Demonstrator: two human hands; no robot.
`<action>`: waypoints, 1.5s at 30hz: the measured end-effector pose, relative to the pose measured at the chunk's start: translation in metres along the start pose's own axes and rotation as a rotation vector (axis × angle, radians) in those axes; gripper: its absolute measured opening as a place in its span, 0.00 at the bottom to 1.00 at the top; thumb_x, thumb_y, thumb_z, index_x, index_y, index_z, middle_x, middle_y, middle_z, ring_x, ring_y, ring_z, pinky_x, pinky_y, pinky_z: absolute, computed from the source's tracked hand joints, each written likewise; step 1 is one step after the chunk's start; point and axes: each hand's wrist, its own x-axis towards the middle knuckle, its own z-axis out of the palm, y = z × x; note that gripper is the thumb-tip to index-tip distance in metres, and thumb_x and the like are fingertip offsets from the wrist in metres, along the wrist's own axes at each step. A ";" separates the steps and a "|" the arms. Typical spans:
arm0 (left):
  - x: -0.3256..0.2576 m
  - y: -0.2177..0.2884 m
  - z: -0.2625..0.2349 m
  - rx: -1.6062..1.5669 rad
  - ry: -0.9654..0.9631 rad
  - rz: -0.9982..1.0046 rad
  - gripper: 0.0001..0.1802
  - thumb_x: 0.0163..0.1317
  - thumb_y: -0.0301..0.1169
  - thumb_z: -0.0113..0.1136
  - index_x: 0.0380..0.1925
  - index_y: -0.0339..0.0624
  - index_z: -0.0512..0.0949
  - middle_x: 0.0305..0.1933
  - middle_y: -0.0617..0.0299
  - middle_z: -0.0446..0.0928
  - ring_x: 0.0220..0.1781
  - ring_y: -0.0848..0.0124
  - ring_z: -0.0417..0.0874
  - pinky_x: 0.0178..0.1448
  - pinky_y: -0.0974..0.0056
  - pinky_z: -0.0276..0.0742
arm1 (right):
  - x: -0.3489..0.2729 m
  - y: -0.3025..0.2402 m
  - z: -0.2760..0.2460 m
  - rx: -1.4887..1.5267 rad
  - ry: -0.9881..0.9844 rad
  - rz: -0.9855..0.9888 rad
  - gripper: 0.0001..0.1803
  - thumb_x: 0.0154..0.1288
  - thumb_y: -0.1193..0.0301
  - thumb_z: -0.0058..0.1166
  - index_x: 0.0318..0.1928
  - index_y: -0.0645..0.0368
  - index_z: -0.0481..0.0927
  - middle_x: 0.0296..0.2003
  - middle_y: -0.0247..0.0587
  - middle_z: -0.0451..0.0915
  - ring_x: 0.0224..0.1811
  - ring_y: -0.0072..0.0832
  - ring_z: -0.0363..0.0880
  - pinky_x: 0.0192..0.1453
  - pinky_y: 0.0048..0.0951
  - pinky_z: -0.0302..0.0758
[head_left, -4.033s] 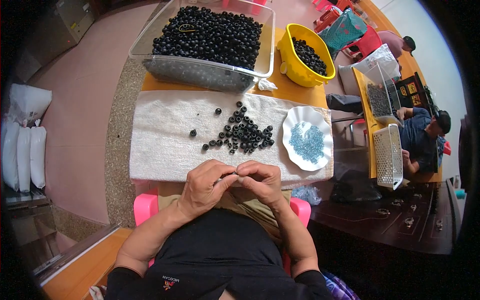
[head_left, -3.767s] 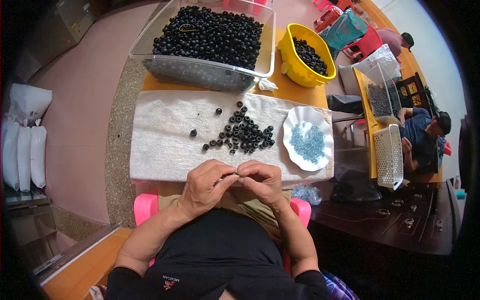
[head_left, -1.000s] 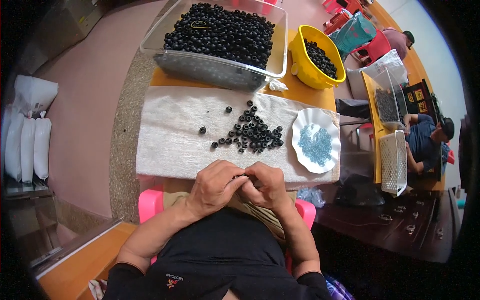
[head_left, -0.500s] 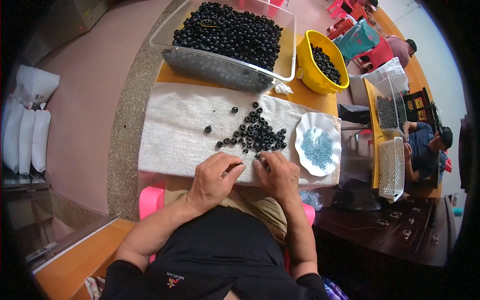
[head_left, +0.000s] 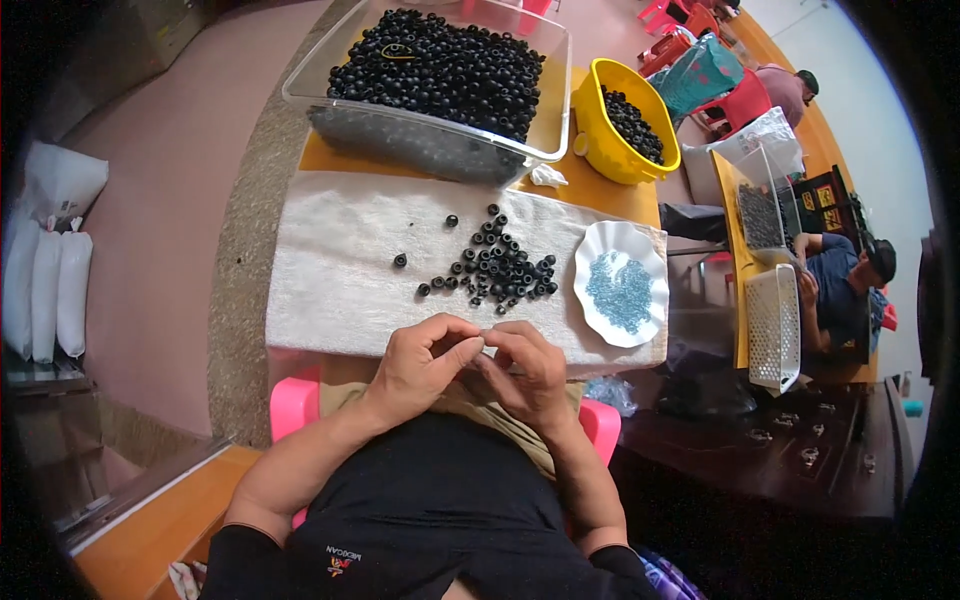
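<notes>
My left hand [head_left: 425, 362] and my right hand [head_left: 525, 368] meet fingertip to fingertip over the front edge of a white towel [head_left: 335, 270]. Both are closed in a pinch; whatever lies between the fingers is too small or hidden to name. Just beyond them, a loose pile of round black beads [head_left: 502, 262] with holes spreads on the towel, a few lying apart to the left. To the right of the pile stands a white scalloped plate [head_left: 592, 318] bearing small pale-blue pieces [head_left: 620, 290].
A clear plastic bin [head_left: 420, 118] full of black beads stands behind the towel, beside a yellow basin [head_left: 592, 130] with more. A crumpled white tissue [head_left: 547, 176] lies between them. At right, another person [head_left: 840, 290] sits by a white perforated basket [head_left: 773, 325]. White sacks [head_left: 60, 290] stand far left.
My right hand has moved left from the near edge of the bead pile, and its fingertips now meet those of my left hand. The whole view has shifted slightly.
</notes>
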 end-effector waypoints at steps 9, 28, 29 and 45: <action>0.001 -0.006 -0.002 -0.170 -0.078 -0.068 0.09 0.63 0.25 0.65 0.42 0.35 0.79 0.37 0.66 0.81 0.37 0.81 0.79 0.43 0.72 0.77 | 0.000 -0.001 -0.017 0.003 -0.058 -0.054 0.15 0.55 0.83 0.63 0.45 0.62 0.80 0.37 0.44 0.80 0.27 0.25 0.80 0.29 0.24 0.76; -0.002 -0.006 0.001 -0.131 -0.053 -0.155 0.10 0.61 0.27 0.67 0.40 0.35 0.80 0.35 0.67 0.81 0.36 0.82 0.79 0.43 0.73 0.76 | 0.068 0.087 -0.144 -0.912 -0.115 0.265 0.09 0.55 0.72 0.59 0.38 0.58 0.85 0.34 0.45 0.84 0.41 0.42 0.82 0.49 0.39 0.77; -0.002 -0.006 0.001 -0.134 -0.055 -0.158 0.10 0.61 0.27 0.67 0.40 0.35 0.80 0.35 0.67 0.81 0.36 0.82 0.79 0.43 0.73 0.76 | 0.070 0.087 -0.144 -0.918 -0.138 0.287 0.09 0.55 0.72 0.59 0.38 0.58 0.85 0.35 0.44 0.84 0.43 0.42 0.82 0.50 0.39 0.77; -0.003 -0.005 0.003 -0.112 -0.058 -0.122 0.09 0.61 0.25 0.67 0.40 0.35 0.79 0.35 0.65 0.81 0.36 0.80 0.80 0.42 0.72 0.77 | 0.017 0.053 -0.172 -0.773 -0.215 0.376 0.12 0.51 0.73 0.61 0.39 0.59 0.85 0.35 0.46 0.83 0.37 0.42 0.83 0.44 0.37 0.78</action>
